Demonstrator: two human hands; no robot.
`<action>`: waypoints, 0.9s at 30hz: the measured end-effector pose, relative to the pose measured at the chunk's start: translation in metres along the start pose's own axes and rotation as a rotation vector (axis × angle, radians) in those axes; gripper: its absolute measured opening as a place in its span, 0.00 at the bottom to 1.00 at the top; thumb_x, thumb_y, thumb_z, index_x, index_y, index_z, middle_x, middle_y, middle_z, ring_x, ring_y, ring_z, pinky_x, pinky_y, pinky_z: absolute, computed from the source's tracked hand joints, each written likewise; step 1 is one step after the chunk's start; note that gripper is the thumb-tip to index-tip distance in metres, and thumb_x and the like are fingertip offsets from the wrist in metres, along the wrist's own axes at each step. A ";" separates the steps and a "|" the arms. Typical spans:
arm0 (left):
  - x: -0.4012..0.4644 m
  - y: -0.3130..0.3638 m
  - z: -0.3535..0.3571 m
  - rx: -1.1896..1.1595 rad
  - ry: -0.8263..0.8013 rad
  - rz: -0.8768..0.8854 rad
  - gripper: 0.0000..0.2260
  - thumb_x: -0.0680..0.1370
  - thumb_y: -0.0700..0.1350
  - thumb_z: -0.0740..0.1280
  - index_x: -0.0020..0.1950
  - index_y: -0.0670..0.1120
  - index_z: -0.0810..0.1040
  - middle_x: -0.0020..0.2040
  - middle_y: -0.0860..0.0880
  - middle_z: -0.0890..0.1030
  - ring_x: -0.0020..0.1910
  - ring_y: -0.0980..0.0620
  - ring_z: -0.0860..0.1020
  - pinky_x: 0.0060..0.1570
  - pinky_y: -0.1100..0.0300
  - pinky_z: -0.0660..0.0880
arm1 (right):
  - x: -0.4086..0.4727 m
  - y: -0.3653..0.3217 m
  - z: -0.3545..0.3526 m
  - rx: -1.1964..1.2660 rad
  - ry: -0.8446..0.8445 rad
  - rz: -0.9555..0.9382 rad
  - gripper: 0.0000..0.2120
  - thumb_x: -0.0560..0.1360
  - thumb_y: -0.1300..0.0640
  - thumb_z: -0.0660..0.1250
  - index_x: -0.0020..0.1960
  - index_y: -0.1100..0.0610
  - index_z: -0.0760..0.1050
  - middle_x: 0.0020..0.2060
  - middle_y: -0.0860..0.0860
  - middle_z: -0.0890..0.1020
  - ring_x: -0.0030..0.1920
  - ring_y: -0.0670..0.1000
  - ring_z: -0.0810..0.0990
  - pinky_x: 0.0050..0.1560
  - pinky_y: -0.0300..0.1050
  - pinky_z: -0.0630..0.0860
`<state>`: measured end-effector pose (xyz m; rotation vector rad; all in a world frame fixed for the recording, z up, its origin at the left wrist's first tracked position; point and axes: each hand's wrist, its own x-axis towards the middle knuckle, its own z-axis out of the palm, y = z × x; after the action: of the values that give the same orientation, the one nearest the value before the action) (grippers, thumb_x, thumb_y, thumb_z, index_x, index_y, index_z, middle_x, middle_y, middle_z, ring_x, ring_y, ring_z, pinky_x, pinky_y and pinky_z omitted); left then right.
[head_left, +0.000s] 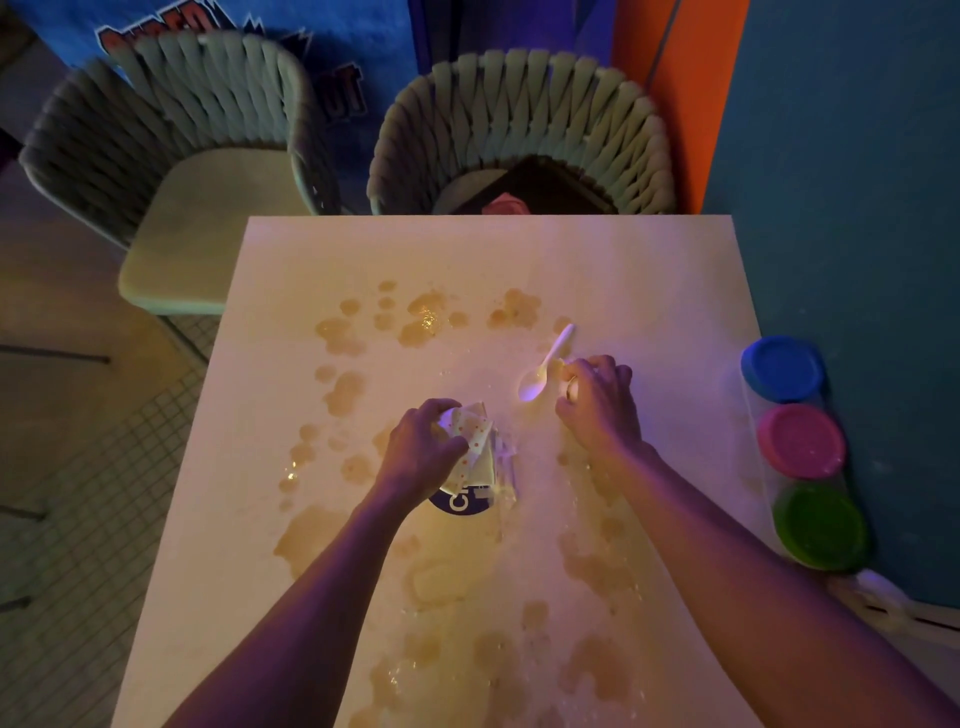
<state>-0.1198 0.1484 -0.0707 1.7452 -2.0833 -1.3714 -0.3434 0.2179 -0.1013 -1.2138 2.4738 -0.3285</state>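
Paper cup (475, 447), crumpled, mid-table (623, 270), gripped by left hand (421, 457); its blue print is half hidden. Right hand (597, 402) curled, grip unclear, beside white spoon (545, 366). Spills (306, 540) everywhere; lidded tubs (800, 441) right; woven chairs (519, 119) beyond.

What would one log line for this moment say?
left hand grips wrapper | right hand curled beside spoon | table wet with spills

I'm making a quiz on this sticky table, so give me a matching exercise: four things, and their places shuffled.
1 crumpled paper
2 white spoon
3 blue tub
4 green tub

A nearest tub by the table's right edge
B gripped by the left hand
C beside the right hand
D farthest tub by that edge

Pairs: 1-B, 2-C, 3-D, 4-A
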 end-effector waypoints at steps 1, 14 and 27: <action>-0.001 0.001 0.000 -0.002 0.003 0.003 0.21 0.70 0.42 0.70 0.64 0.52 0.79 0.56 0.47 0.80 0.51 0.48 0.78 0.48 0.56 0.75 | -0.002 0.000 -0.002 0.014 -0.010 0.011 0.21 0.73 0.58 0.67 0.67 0.52 0.73 0.59 0.55 0.75 0.58 0.59 0.69 0.54 0.50 0.72; 0.008 0.026 0.008 0.043 0.051 0.072 0.11 0.75 0.50 0.67 0.56 0.53 0.82 0.52 0.47 0.82 0.50 0.46 0.80 0.50 0.52 0.78 | -0.008 -0.006 -0.022 0.229 -0.042 0.164 0.19 0.69 0.48 0.68 0.56 0.54 0.71 0.51 0.55 0.77 0.55 0.60 0.73 0.46 0.46 0.69; 0.067 0.108 0.058 0.436 0.011 0.110 0.15 0.71 0.57 0.70 0.57 0.58 0.81 0.57 0.47 0.82 0.54 0.43 0.80 0.49 0.54 0.74 | -0.001 0.027 -0.039 0.135 -0.024 0.184 0.20 0.71 0.51 0.67 0.62 0.53 0.74 0.58 0.56 0.74 0.59 0.60 0.69 0.55 0.50 0.73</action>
<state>-0.2560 0.1194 -0.0631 1.7310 -2.5753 -0.9235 -0.3781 0.2370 -0.0757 -0.9229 2.4752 -0.4205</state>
